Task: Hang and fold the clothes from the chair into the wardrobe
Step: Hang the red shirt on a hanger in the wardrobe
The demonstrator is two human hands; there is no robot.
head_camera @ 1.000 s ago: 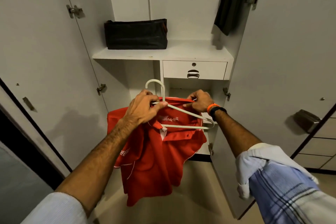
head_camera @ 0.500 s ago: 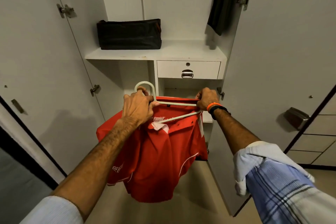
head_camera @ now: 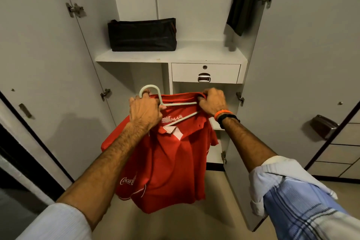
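Note:
A red polo shirt (head_camera: 171, 163) with white trim hangs in front of the open wardrobe (head_camera: 169, 55). A pale plastic hanger (head_camera: 153, 91) sits inside its neck, hook sticking up at the left. My left hand (head_camera: 145, 110) grips the hanger just below the hook together with the collar. My right hand (head_camera: 212, 101) grips the shirt's right shoulder over the hanger's arm. A blue checked cloth (head_camera: 298, 204) is draped over my right forearm.
A black bag (head_camera: 142, 35) sits on the wardrobe shelf, above a shut drawer (head_camera: 205, 73). A dark garment (head_camera: 243, 0) hangs at the upper right inside. Both wardrobe doors (head_camera: 44, 76) stand open at either side. Beige floor lies below.
The right hand has pulled the shirt's right shoulder up over the hanger arm, so most of the hanger is now covered. Shirt and hands have shifted slightly left.

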